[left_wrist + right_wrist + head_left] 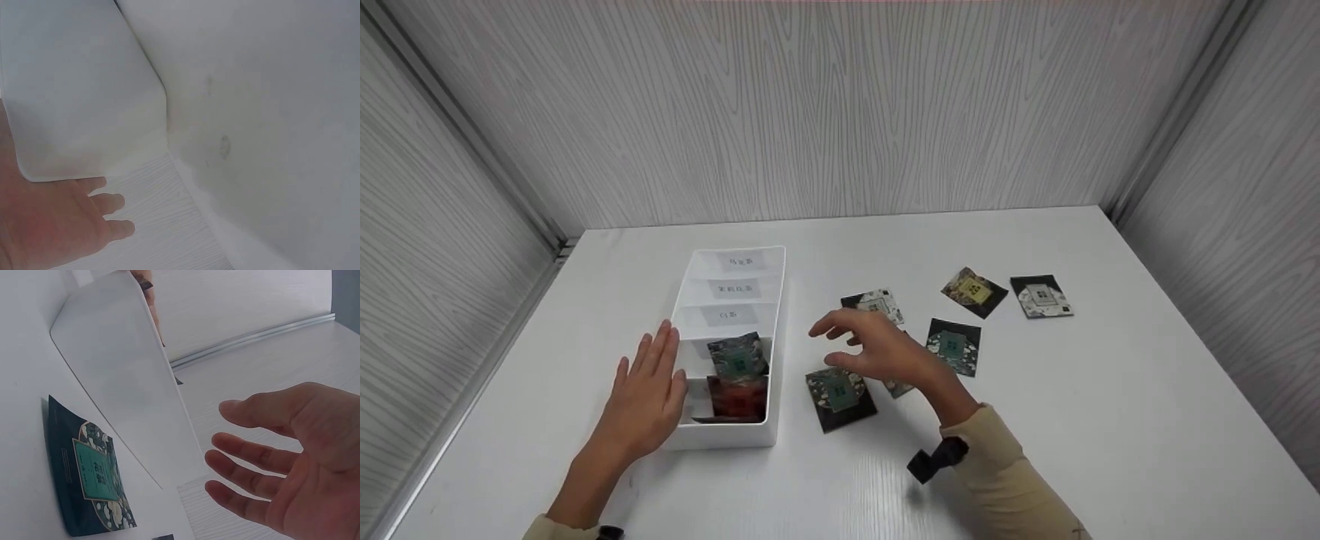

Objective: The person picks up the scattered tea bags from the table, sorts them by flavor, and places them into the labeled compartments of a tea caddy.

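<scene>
A white compartment box (pixel 724 437) stands on the table, with my left hand (pixel 641 401) lying straight-fingered against its left side. In its two nearest compartments are a dark green packet (pixel 737 356) and red packets (pixel 739 399). To the right of the box, my right hand (pixel 877 346) hovers with fingers spread and nothing between them. Beneath it lies a flat packet with a green label (pixel 840 401), also plain in the right wrist view. My right hand partly covers a pale packet (pixel 889 300) and another packet (pixel 898 390). The left wrist view shows the left palm (pixel 56 225) by the box wall.
Farther right lie a teal-labelled packet (pixel 956 346), a yellow-labelled packet (pixel 975 291) and a white-and-black packet (pixel 1042 297). Paper labels (pixel 733 288) mark the box's far compartments. Pale wood-grain panels (pixel 840 112) enclose the white table (pixel 1072 420) at the back and sides.
</scene>
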`<state>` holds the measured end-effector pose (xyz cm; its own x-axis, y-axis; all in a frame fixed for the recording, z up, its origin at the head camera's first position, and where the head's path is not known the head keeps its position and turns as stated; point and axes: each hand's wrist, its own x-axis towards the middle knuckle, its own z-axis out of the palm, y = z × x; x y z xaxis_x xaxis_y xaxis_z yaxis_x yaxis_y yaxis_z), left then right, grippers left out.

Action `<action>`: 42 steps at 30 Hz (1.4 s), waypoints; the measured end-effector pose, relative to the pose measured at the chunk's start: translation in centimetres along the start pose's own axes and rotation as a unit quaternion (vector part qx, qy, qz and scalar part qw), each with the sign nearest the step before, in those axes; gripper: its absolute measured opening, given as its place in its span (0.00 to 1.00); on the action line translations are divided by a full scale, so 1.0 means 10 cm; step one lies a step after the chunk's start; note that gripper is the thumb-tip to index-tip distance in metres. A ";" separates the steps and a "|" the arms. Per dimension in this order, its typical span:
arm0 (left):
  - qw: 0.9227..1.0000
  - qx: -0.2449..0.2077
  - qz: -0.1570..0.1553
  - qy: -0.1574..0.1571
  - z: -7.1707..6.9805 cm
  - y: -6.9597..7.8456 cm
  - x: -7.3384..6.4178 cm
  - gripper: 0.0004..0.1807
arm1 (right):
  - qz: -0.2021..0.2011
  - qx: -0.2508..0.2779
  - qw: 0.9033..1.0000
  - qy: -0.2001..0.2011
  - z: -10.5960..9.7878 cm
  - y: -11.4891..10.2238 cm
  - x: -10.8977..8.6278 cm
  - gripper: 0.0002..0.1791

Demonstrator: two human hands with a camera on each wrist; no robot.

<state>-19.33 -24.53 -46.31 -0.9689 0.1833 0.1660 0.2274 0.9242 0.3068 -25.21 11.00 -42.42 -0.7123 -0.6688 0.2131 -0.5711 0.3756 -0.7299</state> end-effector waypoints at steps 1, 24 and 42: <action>1.000 -0.001 -0.001 0.000 0.00 0.00 0.00 0.35 | 0.002 -0.002 1.000 -0.008 0.01 0.02 0.00 0.20; 1.000 0.001 -0.003 -0.004 0.00 0.00 0.00 0.36 | 0.052 -0.061 0.989 -0.123 0.11 0.28 0.00 0.25; 1.000 -0.001 -0.001 0.002 0.01 -0.02 -0.01 0.35 | 0.050 -0.099 0.986 -0.128 0.20 0.40 0.01 0.29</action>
<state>-19.27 -24.66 -46.47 -0.9687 0.1805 0.1703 0.2265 0.9236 0.3093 -26.75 11.20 -46.60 -0.6570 -0.7527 -0.0421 -0.5905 0.5485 -0.5920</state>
